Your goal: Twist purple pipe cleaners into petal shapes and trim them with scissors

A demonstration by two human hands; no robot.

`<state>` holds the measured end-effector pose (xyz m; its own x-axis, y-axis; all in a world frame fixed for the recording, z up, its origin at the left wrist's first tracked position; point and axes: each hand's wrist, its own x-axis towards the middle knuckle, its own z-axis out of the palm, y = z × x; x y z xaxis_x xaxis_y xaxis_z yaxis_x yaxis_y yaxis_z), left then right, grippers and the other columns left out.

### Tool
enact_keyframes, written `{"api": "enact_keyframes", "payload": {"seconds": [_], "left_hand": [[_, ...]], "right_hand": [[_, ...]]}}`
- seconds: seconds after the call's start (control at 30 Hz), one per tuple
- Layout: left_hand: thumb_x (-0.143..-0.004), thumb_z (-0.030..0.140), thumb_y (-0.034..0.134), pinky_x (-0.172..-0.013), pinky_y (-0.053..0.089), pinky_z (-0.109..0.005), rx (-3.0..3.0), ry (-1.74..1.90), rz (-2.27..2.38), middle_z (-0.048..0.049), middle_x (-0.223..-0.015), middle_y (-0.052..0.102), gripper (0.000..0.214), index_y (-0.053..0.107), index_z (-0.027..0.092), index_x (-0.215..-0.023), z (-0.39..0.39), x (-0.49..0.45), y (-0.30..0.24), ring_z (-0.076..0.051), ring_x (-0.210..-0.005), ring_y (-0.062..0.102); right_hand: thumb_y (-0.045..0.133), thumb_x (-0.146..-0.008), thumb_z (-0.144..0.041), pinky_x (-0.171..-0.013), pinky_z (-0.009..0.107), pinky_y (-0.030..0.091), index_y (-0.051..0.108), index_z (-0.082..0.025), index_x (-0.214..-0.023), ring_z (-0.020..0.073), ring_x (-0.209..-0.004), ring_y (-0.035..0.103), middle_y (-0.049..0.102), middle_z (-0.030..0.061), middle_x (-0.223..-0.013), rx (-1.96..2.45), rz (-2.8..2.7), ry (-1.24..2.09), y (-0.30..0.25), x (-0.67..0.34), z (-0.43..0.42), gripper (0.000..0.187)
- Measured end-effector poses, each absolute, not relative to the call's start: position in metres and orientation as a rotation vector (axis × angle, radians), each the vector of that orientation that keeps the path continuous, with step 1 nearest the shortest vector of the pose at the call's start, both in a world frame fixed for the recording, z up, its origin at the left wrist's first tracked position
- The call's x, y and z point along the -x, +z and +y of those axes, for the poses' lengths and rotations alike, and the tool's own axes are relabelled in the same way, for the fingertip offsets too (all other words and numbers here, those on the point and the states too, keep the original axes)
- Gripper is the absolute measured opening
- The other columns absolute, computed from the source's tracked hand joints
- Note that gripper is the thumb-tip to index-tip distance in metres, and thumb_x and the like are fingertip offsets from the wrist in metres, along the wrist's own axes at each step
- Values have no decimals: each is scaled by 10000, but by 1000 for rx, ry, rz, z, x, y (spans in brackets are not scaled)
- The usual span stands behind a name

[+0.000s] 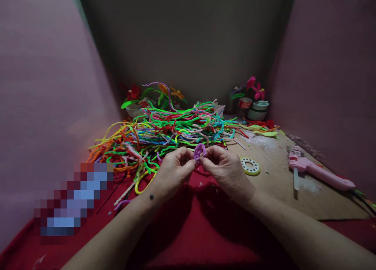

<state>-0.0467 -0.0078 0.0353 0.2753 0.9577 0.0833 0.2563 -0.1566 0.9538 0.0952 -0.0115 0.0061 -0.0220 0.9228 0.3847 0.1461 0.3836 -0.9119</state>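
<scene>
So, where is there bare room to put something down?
Red cloth between the forearms looks bare; so does the board, apart from specks, between yellow ring and pink glue gun. Crowded: fuzzy-stem heap beyond the hands.

Toward the far edge of the red cloth (199, 238), fuzzy stems (182, 125) in green, red, orange, pink and blue were heaped, with the orange gathered toward the left edge. Behind the heap, a red flower (133, 93) and orange flowers (178, 94) were seen. Over the cloth's right side a brown board (276, 164) was laid; a yellow ring (255, 169) was placed near the board's left edge, and a pink glue gun (326, 173) was rested by its right edge. Yellow-green pieces (266, 134) were grouped at the board's far edge, beyond which a lidded jar (258, 111) and a pink flower (259, 91) were set. A grey wall (188, 38) was seen behind
</scene>
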Motion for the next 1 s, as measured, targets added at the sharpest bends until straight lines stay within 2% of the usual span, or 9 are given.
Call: {"api": "enact_keyframes", "payload": {"seconds": [0.1,0.2,0.4,0.53,0.63,0.73,1.0], "left_hand": [[-720,251,548,-404,297,-163,-1656,956,1177,62,-533,454,105,514,152,-710,-9,46,34,-43,-413,355],[-736,234,534,-453,335,-172,-1749,1015,1177,50,-571,488,80,542,155,-733,-10,46,28,-55,-458,399],[-775,238,505,-488,357,-186,-1816,1026,1207,20,-668,559,151,621,161,-832,-12,46,25,-67,-500,442],[-729,260,579,-502,382,-188,-1687,1018,1212,-14,-737,600,153,647,128,-765,-12,45,36,-70,-528,471],[-696,319,620,-419,338,-178,-1540,960,1197,9,-603,563,213,624,121,-773,-10,45,39,-65,-453,440],[-729,348,577,-354,271,-173,-1461,876,1189,45,-483,496,220,576,133,-777,-9,47,35,-56,-354,380],[-764,323,527,-378,298,-167,-1496,868,1140,50,-496,491,186,481,155,-702,-5,49,29,-48,-367,385]], "right_hand": [[550,-734,-197,-578,244,398,605,-177,-718,121,-594,514,605,12,-679,1054,-1554,666,4,-95,-13,60],[540,-733,-181,-598,254,396,625,-175,-729,128,-609,520,611,18,-687,1071,-1607,612,5,-96,-14,85],[597,-690,-230,-487,229,364,595,-140,-624,94,-497,462,546,-7,-554,1060,-1373,1173,12,-98,-10,112],[639,-652,-244,-469,239,388,619,-125,-656,88,-454,468,555,-3,-552,923,-1249,1483,11,-100,-4,121],[662,-635,-246,-459,237,393,628,-119,-669,81,-441,458,545,-8,-541,898,-1229,1524,10,-102,-3,136],[678,-629,-244,-477,224,390,615,-115,-648,79,-468,474,550,-5,-550,925,-1242,1500,11,-104,-3,145],[698,-636,-307,-557,268,453,583,-128,-698,102,-521,542,594,14,-614,760,-1013,1605,9,-105,1,221]]}}
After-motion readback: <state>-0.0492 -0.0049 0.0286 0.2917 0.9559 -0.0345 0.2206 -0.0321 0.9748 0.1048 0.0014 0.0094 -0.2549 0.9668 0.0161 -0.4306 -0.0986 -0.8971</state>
